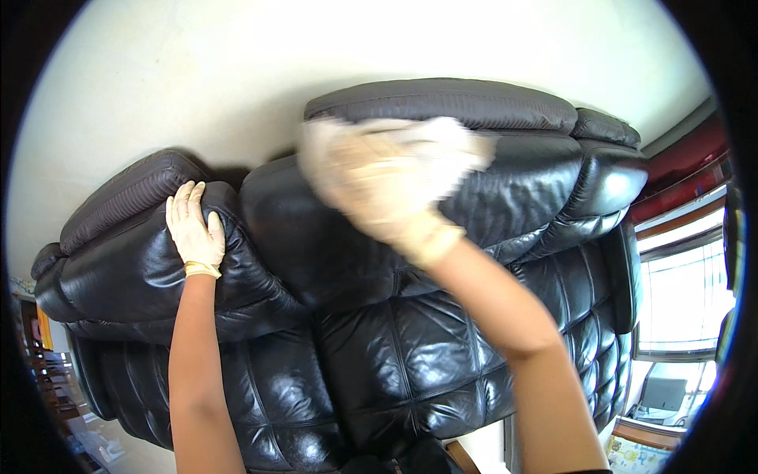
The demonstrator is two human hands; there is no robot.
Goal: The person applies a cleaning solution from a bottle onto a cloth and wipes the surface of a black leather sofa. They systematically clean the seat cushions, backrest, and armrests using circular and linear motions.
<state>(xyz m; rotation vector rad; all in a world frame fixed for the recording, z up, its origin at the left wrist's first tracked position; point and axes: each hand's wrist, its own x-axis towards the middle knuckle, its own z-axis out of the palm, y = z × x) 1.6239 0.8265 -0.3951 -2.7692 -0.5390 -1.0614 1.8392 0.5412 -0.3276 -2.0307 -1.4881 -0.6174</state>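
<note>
A black leather sofa with padded backrests fills most of the view. My left hand, in a pale latex glove, lies flat on top of the left backrest with its fingers stretched out. My right hand, gloved the same way and blurred by motion, presses a white cloth against the upper part of the middle backrest. The cloth spreads out past the fingers on both sides, and its edges are smeared.
Behind the sofa rises a pale wall. On the right are a dark red curtain, a bright window and a grey chair. Wooden furniture stands at the far left.
</note>
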